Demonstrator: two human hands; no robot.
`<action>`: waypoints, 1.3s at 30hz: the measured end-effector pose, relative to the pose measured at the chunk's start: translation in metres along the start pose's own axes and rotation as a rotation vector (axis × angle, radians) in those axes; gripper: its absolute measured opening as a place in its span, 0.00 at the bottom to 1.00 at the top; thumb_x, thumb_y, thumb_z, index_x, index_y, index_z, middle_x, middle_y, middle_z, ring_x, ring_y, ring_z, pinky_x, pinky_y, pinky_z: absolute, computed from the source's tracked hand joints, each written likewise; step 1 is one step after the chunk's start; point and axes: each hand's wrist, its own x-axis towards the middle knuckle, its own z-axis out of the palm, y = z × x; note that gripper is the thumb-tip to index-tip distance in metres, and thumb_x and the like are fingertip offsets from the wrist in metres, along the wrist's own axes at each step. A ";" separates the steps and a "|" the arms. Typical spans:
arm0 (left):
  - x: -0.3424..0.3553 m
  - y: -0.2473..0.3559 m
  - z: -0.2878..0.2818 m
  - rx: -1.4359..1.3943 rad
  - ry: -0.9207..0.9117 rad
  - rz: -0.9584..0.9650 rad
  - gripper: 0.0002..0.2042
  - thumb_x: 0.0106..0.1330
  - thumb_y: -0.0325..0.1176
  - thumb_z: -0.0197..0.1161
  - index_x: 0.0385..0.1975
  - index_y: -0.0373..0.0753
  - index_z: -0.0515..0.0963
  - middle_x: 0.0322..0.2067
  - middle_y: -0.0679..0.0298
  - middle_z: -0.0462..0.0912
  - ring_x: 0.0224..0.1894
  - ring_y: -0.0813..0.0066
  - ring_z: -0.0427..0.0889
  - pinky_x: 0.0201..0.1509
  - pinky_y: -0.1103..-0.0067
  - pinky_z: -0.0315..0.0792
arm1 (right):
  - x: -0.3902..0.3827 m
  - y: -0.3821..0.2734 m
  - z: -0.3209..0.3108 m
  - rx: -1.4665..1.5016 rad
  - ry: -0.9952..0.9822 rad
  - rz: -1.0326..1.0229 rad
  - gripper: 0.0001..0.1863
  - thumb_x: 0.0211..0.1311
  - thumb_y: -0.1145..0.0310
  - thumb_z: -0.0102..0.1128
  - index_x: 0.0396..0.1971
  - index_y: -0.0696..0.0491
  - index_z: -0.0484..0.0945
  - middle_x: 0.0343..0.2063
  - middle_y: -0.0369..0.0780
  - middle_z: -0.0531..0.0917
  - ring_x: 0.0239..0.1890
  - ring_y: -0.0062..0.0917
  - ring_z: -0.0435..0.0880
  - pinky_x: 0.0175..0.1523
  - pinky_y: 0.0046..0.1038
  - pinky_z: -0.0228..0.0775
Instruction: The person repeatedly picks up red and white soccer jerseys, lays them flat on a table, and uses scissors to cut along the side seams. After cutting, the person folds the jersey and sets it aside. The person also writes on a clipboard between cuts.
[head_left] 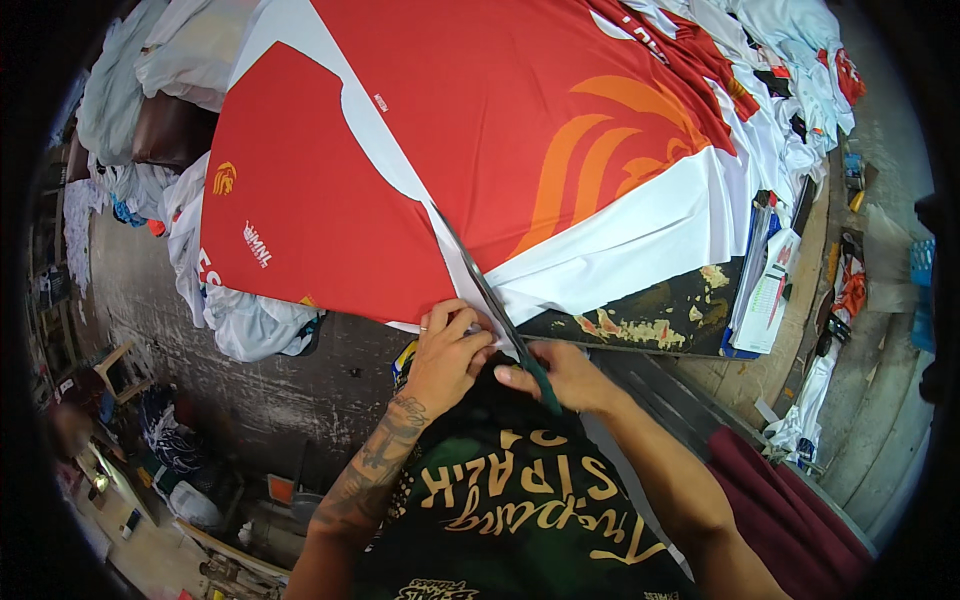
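Observation:
A wide sheet of red and white printed fabric (pixel 470 110) with an orange swirling emblem spreads over the table in front of me. On its left part is a red shirt-panel shape (pixel 320 190) with small logos, bordered by white. My right hand (pixel 567 376) grips the green handle of long scissors (pixel 506 328). Their blades point up and left into the white strip between the red areas. My left hand (pixel 452 348) is closed on the fabric's near edge, just left of the blades. What its fingertips pinch is partly hidden.
Piled white and red fabric (pixel 790 60) lies at the far right, with more pale cloth (pixel 185 60) at the far left. A dark tabletop with peeling paint (pixel 640 325) shows near a blue-edged clipboard (pixel 762 300). Maroon cloth (pixel 775 500) hangs at the lower right.

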 end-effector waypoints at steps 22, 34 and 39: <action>0.057 -0.065 -0.060 -0.635 -0.697 -0.029 0.19 0.73 0.44 0.67 0.54 0.37 0.81 0.53 0.56 0.83 0.61 0.58 0.77 0.69 0.64 0.71 | 0.118 -0.198 -0.032 -0.005 0.007 -0.031 0.36 0.53 0.31 0.77 0.25 0.55 0.80 0.19 0.35 0.79 0.23 0.21 0.81 0.30 0.27 0.71; 0.100 -0.101 -0.041 -0.987 -1.030 -0.096 0.21 0.78 0.50 0.61 0.53 0.36 0.81 0.48 0.59 0.87 0.51 0.74 0.86 0.58 0.75 0.76 | 0.172 -0.311 -0.055 -0.121 -0.032 0.074 0.41 0.50 0.22 0.71 0.21 0.53 0.80 0.18 0.36 0.77 0.26 0.24 0.80 0.36 0.31 0.72; 0.142 -0.096 -0.149 -0.907 -0.698 -0.435 0.14 0.75 0.38 0.63 0.43 0.31 0.84 0.36 0.56 0.88 0.41 0.71 0.89 0.47 0.74 0.80 | 0.223 -0.352 -0.067 -0.064 0.068 -0.100 0.43 0.47 0.19 0.71 0.22 0.53 0.81 0.20 0.37 0.80 0.25 0.25 0.83 0.32 0.30 0.74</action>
